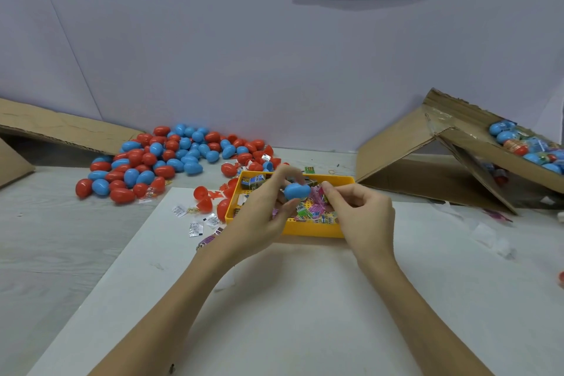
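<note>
The left hand (259, 210) grips a blue plastic egg (296, 191) between thumb and curled fingers, just above the far part of a yellow tray (311, 230). The right hand (360, 210) pinches a pink packet (317, 195) right against the egg's right end. Whether the shell is a whole egg or an open half cannot be told.

The egg looks light, hard, hollow and smooth, so it will likely slip or pop apart if squeezed. It is best held round its widest part. The packet looks thin and crinkly, and is best held by an edge.

The tray holds more small wrapped packets. White sachets (195, 227) lie to its left on the counter (61, 238), and beyond them is a pile of red and blue eggs (158, 159). A tilted cardboard box (476, 143) on the right holds more eggs.
</note>
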### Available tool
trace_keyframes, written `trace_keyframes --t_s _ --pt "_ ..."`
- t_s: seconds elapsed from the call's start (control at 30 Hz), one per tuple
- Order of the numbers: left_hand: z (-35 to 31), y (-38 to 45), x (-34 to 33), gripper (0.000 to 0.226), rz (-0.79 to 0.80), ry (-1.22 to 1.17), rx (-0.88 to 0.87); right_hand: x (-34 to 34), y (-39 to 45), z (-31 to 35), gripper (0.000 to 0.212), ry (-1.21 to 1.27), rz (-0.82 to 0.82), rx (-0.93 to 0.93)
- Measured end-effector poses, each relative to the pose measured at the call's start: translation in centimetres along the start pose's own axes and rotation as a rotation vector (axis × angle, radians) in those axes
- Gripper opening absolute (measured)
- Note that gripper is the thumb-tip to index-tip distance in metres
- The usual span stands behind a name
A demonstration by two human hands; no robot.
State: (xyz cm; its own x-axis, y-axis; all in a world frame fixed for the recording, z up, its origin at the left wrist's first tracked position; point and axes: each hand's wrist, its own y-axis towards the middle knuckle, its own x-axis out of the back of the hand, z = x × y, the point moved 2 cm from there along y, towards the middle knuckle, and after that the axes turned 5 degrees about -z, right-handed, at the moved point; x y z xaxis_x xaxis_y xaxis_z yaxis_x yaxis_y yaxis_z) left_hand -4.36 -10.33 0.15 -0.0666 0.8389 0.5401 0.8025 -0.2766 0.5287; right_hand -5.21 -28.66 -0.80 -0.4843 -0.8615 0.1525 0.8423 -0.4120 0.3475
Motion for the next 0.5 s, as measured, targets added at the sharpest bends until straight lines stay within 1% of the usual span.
trace_keyframes --t_s 0.1,0.3,0.5 --pt "0.25 -0.05 -0.28 0.037 -0.005 -0.057 0.066 0.09 0.03 -0.04 0.024 -0.019 -0.001 -0.006" --pt "0.3 -0.24 -0.32 0.027 -0.008 -0.027 0.008 -0.23 -0.33 0.24 0.024 -0.03 0.029 0.032" --pt "0.22 -0.28 -0.38 0.025 -0.036 -0.009 -0.001 0.18 0.06 0.02 0.028 -0.13 -0.03 0.081"
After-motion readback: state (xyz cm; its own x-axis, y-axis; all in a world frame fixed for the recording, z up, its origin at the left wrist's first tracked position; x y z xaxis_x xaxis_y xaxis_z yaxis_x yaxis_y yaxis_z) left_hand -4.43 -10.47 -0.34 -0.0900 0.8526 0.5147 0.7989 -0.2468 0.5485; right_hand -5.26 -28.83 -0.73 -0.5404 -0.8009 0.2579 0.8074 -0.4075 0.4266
